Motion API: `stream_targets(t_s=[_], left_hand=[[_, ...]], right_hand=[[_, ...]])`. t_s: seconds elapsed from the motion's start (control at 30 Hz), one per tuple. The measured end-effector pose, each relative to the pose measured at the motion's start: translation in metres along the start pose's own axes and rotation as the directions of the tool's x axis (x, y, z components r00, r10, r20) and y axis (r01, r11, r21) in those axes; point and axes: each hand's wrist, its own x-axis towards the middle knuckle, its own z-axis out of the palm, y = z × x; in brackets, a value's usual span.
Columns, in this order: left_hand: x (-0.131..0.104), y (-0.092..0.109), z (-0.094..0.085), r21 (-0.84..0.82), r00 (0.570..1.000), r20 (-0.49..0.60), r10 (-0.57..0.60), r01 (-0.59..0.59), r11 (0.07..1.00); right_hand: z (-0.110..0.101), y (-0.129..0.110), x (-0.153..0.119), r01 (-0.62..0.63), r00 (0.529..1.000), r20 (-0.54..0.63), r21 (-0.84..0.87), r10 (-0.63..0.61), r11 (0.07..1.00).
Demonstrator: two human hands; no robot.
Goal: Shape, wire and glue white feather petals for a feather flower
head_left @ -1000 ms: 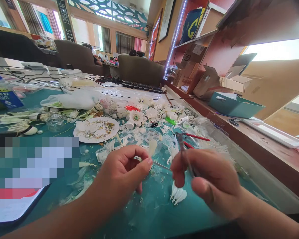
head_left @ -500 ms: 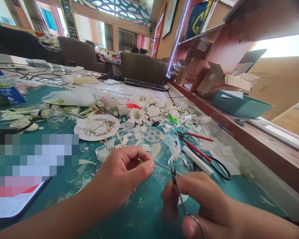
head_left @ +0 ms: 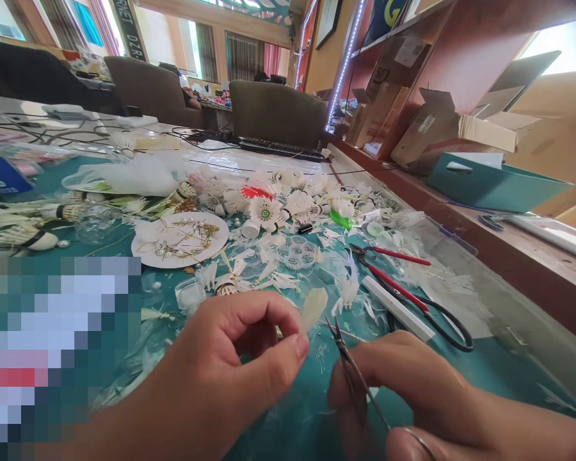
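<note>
My left hand [head_left: 249,365], thumb and forefinger pinched together, holds a pale cream feather [head_left: 314,307] whose rounded tip points up. Small metal scissors [head_left: 348,358] are in my right hand [head_left: 417,378], with a finger loop by the thumb. Their narrow blades stand slightly apart, just right of the feather and not touching it. Beyond my hands lie shuttlecocks [head_left: 264,214] and feather scraps [head_left: 348,285]. A white round plate [head_left: 144,246] carries fine gold-coloured stems and pearl-like beads.
Red-handled pliers [head_left: 398,256] and a white bar [head_left: 398,309] lie on the green mat at right. A pixelated area covers the lower left. A blue-labelled bottle [head_left: 2,173] stands at far left. Wooden ledge [head_left: 523,256] and cardboard boxes [head_left: 427,128] border the right side.
Both hands shift slightly right in view as the camera moves. The feather in my left hand now stands more upright and shows more of its tip. The scissor blades have spread a little.
</note>
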Motion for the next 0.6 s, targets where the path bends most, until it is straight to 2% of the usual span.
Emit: stream_targets(t_s=[0.17,0.3,0.47,0.6], left_hand=[[0.0005,0.0005,-0.0006,0.014,0.999,0.042,0.028,-0.029,0.999],[-0.0012,0.0055,0.0027,0.005,1.0,-0.01,0.008,-0.008,1.0],[-0.0028,0.0086,0.0059,0.015,1.0,0.006,-0.009,0.009,1.0],[-0.0029,0.008,0.0067,0.037,1.0,0.003,-0.01,0.01,0.999]], right_hand=[[-0.0045,0.0029,0.0055,-0.032,0.995,0.095,-0.034,0.035,0.999],[-0.006,0.0035,0.0069,-0.064,0.991,0.116,-0.015,0.066,0.998],[-0.006,0.0049,0.0045,-0.053,0.992,0.111,-0.032,0.056,0.998],[-0.0071,0.0069,0.0046,0.017,0.993,0.118,-0.02,-0.015,1.0]])
